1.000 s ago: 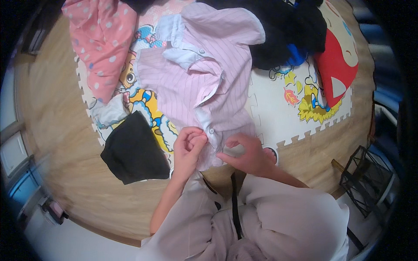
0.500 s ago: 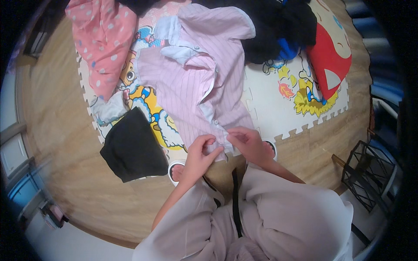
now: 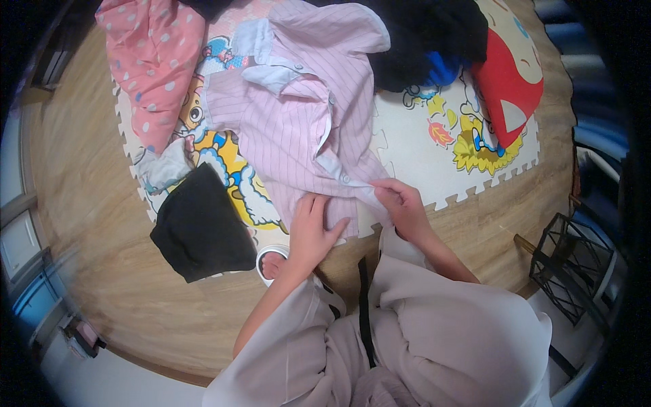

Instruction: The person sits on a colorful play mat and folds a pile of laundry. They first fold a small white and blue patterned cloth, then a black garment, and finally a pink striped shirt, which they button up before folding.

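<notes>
A pale pink striped shirt (image 3: 271,149) lies face up with light blue collar and buttoned placket, its front partly gaping. My right hand (image 3: 405,209) pinches the placket edge near the hem and holds it lifted a little. My left hand (image 3: 312,229) rests on the lower front of the shirt beside it, fingers lying on the cloth and thumb apart. To the left of the left hand, a folded black garment (image 3: 202,227) lies partly on the mat and partly on the floor.
A printed foam mat (image 3: 407,163) lies on the wooden floor (image 3: 88,203). Around the shirt are a pink polka-dot cloth (image 3: 156,68), a small whitish cloth (image 3: 163,166), a dark clothing pile (image 3: 427,41) and a red cushion (image 3: 502,95). A black wire-frame stand (image 3: 569,264) is at right.
My right hand has moved right and up, drawing the placket edge with it. My left hand has loosened from its pinch and settled on the cloth. The view has shifted slightly.
</notes>
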Motion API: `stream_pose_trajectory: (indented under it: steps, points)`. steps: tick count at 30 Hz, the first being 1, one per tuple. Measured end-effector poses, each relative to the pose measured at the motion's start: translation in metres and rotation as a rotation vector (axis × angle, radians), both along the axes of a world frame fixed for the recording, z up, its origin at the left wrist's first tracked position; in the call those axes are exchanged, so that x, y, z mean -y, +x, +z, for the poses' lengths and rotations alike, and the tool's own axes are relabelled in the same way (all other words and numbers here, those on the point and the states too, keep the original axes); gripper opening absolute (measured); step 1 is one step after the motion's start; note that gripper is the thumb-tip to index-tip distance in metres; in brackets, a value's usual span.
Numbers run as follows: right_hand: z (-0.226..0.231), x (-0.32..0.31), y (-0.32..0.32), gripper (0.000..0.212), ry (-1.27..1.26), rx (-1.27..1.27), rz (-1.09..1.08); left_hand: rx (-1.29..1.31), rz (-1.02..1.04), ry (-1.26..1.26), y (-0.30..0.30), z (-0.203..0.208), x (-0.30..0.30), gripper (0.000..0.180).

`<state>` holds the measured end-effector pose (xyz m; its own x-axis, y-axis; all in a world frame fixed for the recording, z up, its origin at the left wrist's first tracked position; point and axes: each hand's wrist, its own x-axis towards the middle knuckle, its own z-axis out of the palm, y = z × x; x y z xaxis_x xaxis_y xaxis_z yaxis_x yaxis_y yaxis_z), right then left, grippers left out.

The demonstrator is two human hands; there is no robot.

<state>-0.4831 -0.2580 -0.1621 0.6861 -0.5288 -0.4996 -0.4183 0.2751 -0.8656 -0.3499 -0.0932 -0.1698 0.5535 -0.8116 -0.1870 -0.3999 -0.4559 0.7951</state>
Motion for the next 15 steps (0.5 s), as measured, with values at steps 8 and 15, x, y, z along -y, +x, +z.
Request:
stream_pose_trajectory:
  steps: [8,15]
  points:
    - [0.011,0.023,0.0,0.025,0.204,-0.028,-0.131,0.089,-0.075,0.028,0.003,-0.017,-0.015,0.055]
    - [0.019,0.026,0.0,0.028,0.291,-0.019,-0.13,0.092,-0.066,0.027,0.003,-0.015,-0.015,0.053]
